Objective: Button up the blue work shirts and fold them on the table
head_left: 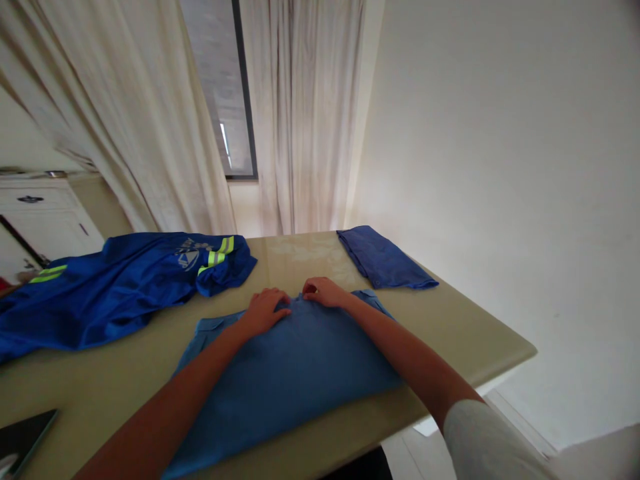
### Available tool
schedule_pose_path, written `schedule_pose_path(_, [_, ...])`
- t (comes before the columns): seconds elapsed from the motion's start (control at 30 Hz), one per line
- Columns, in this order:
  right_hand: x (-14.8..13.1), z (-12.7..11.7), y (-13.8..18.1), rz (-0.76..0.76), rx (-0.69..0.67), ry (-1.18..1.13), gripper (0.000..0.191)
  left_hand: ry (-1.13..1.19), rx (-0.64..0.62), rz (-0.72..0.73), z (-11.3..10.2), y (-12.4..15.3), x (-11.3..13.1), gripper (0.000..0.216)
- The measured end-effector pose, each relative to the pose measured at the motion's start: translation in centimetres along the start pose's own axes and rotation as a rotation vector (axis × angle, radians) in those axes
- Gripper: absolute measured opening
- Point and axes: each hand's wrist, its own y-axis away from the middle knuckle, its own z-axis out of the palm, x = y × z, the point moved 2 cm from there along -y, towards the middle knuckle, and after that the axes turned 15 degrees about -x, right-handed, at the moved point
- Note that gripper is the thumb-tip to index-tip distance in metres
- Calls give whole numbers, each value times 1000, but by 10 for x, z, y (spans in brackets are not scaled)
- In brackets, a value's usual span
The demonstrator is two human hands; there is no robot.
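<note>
A plain blue garment (300,363) lies spread on the table in front of me, its far edge banded at both corners. My left hand (265,311) rests at the middle of that far edge, with fingers curled over the cloth and the thumb on top. Just to its right, my right hand (323,292) pinches the same edge between bent fingers and thumb. A small bit of raised cloth shows between the two hands. The fingertips are partly hidden, and my forearms cover parts of the garment's sides.
On the beige table (465,327), a bright blue garment with yellow reflective strips (135,287) lies loosely at the left. A folded dark blue garment (385,259) lies at the back right. A dark flat device (25,437) sits at the near left. Curtains (310,120) hang behind.
</note>
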Motion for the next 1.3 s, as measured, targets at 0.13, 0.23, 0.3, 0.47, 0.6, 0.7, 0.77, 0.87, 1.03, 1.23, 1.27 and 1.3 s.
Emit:
schedule_pose_path(0.13, [0, 0, -8, 18, -54, -27, 16, 63, -23, -26, 2, -5, -3, 36])
schedule_pose_path(0.23, [-4, -6, -14, -39, -36, -75, 7, 107, -31, 27, -1, -5, -3, 30])
schedule_pose_path(0.3, [-8, -7, -20, -83, -2, -120, 9, 137, -15, 67, -5, -6, -2, 25])
schedule_pose_path(0.47, [-14, 8, -35, -58, -37, -1, 11, 127, 27, 63, -6, -13, -8, 23])
schedule_pose_path(0.6, [-4, 0, -13, -46, -39, 80, 33, 113, -12, -30, -1, -8, -20, 36])
schedule_pose_path(0.7, [10, -18, 17, 6, -130, 83, 54, 118, -77, -66, -7, 0, -29, 53])
schedule_pose_path(0.77, [17, -29, 33, 62, -213, 55, 71, 113, -193, -76, -15, 2, -34, 64])
schedule_pose_path(0.87, [15, -37, 48, 103, -325, -10, 74, 112, -405, -91, -29, 5, -38, 72])
schedule_pose_path(1.03, [1, -36, 74, 15, -517, -114, 47, 178, -530, 45, -42, 20, -31, 67])
schedule_pose_path(1.23, [-3, -57, 134, -36, -522, -220, 43, 202, -573, 141, -43, 24, -7, 67])
schedule_pose_path(1.27, [0, -62, 145, -14, -531, -225, 42, 216, -588, 179, -42, 18, 2, 61])
schedule_pose_path(1.3, [4, -68, 156, 13, -537, -231, 40, 243, -601, 229, -41, 11, 12, 56])
